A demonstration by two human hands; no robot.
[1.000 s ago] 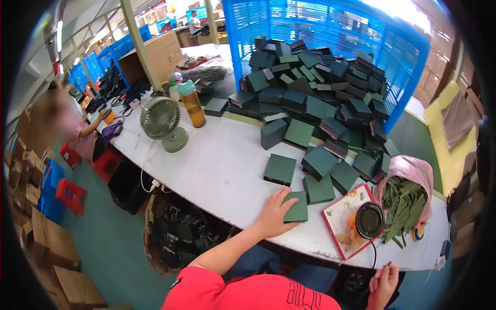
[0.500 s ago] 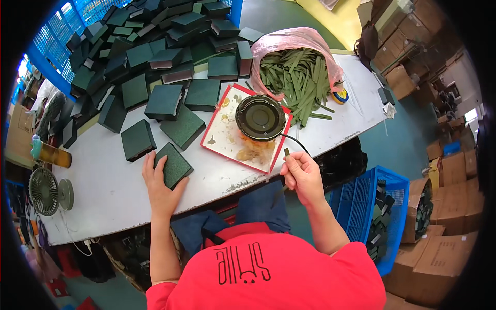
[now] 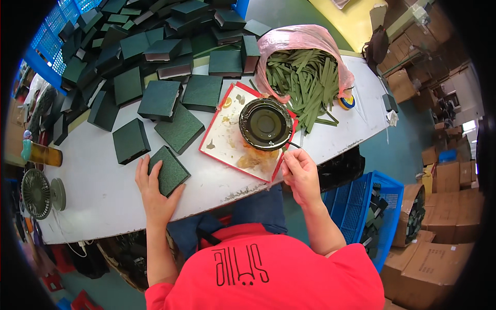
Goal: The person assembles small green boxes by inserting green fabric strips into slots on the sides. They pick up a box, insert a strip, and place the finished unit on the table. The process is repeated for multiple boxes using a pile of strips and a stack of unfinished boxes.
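Note:
My left hand [image 3: 155, 194] lies around a dark green box [image 3: 169, 171] near the table's front edge, fingers on its left side and thumb along its lower right edge. To the right, my right hand [image 3: 302, 175] is closed in a pinch on a short green ribbon strip [image 3: 284, 148]; only its tip shows. Beyond that hand stands a round black pot [image 3: 265, 124] with dark liquid inside and a cord leading off. It rests on a stained white board [image 3: 219, 142] with a red border.
Several green boxes [image 3: 130, 140] are piled at the back left, before a blue crate [image 3: 49, 57]. A pink bag [image 3: 305, 33] holds green strips [image 3: 310, 77]. A small fan [image 3: 37, 194] and bottle [image 3: 44, 154] stand at left. Another blue crate [image 3: 347, 212] is at lower right.
My right hand has moved slightly closer to the pot with the green ribbon strip. My left hand stays on the green box. The whole view has shifted a little.

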